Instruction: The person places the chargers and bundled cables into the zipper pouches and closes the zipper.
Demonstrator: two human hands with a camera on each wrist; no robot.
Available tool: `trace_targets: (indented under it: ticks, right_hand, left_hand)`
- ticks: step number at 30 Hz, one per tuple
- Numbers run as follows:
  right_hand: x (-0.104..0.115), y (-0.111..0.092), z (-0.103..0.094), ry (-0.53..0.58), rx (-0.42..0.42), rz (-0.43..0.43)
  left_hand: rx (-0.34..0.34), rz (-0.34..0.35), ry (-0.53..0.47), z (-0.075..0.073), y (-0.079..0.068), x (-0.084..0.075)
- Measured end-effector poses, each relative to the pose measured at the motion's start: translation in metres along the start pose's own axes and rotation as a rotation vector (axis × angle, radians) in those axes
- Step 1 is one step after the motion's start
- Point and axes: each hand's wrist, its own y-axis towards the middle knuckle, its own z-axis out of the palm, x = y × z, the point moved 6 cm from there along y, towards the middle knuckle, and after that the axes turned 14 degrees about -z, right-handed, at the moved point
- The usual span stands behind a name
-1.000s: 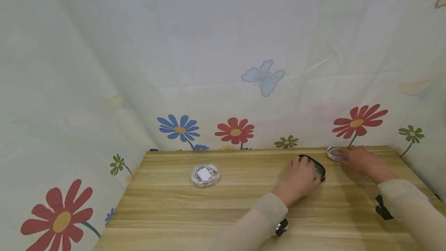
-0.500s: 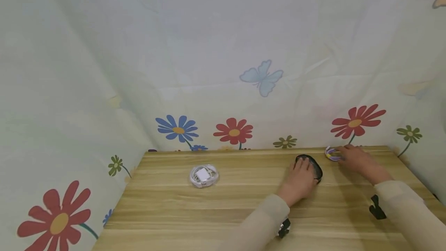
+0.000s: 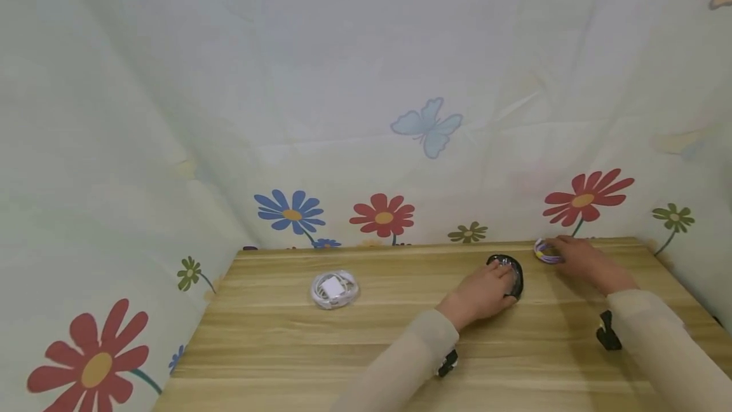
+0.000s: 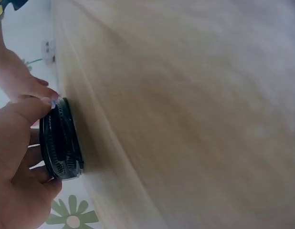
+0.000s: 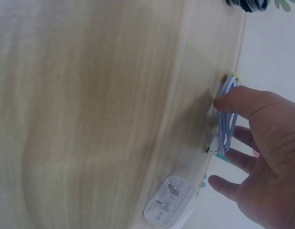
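My left hand (image 3: 479, 294) grips a black coiled cable (image 3: 518, 281), which seems to be wrapped in clear plastic, near the back of the table. In the left wrist view the thumb lies on one side of the black coil (image 4: 61, 138) and the fingers on the other. Farther right, my right hand (image 3: 589, 266) holds a purple coiled cable (image 3: 549, 259) with a yellow tie. Seen from the right wrist, its thumb presses the purple coil (image 5: 227, 117), with fingers behind. A white charger block (image 5: 170, 201) with printed text lies close by; the right hand hides it in the head view.
On the left part of the wooden table (image 3: 274, 336) lies a white coiled cable with a white plug (image 3: 334, 288), in clear wrapping. A flower-printed curtain (image 3: 343, 81) stands behind the table's back edge.
The black coil has shifted slightly left and turned a little, and my left hand has moved left with it. My right hand and the purple coil stay almost in place.
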Motion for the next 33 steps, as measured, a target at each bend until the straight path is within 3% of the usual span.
trace_targets:
  ticks: [3, 10, 18, 23, 33]
  right_hand:
    - [-0.005, 0.0, -0.001, 0.021, -0.002, -0.017]
    - [-0.003, 0.002, -0.001, 0.037, 0.04, 0.006]
    - [0.0, 0.001, -0.002, 0.041, 0.047, 0.014]
    - [-0.003, 0.0, -0.006, 0.058, 0.087, 0.026]
    - [-0.001, 0.002, -0.008, 0.047, 0.127, 0.003]
  left_hand:
    - [-0.019, 0.016, 0.007, 0.0, 0.003, -0.002]
    - [0.015, 0.077, 0.014, 0.0, 0.008, 0.001]
    - [0.126, 0.029, -0.056, 0.003, 0.012, 0.011]
    - [0.097, 0.049, -0.036, -0.002, 0.012, 0.013]
    - [0.062, 0.013, -0.159, -0.003, 0.01, 0.015]
